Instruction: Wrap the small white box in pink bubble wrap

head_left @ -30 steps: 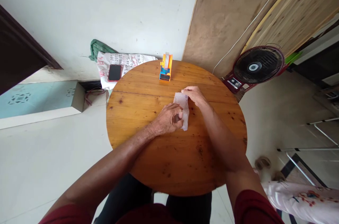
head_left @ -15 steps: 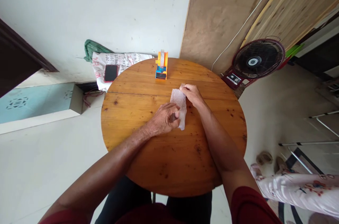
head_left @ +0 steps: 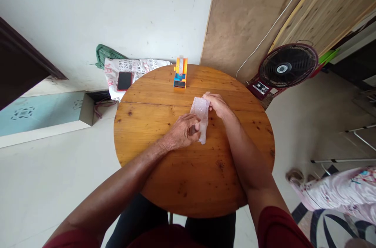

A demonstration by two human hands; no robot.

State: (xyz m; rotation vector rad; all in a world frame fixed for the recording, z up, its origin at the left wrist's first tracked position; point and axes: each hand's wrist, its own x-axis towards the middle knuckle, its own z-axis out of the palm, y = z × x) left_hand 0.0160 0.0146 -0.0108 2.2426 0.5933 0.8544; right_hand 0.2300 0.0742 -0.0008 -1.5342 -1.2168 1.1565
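A narrow piece of pale pinkish bubble wrap (head_left: 201, 108) lies lengthwise away from me near the middle of the round wooden table (head_left: 170, 177). My left hand (head_left: 184, 131) is closed at its lower left side, thumb and fingers pinched on the edge. At the far right corner my right hand (head_left: 216, 104) grips the wrap, with the fingers curled at the edge and partly hidden. Whether anything is inside the wrap I cannot make out. Beyond it an orange and blue tape dispenser (head_left: 180, 72) with a roll of clear tape stands near the table's far edge.
Left of the table's far edge, a phone (head_left: 124, 81) lies on a white printed sack (head_left: 141, 69). A dark red fan (head_left: 284, 69) stands to the far right. At the right, another person's leg (head_left: 335, 193) in floral trousers is near a metal frame (head_left: 340, 160).
My right hand has shifted slightly right and turned at the wrap's far corner, and more of that corner shows. My left hand stays put. The other person's leg has moved.
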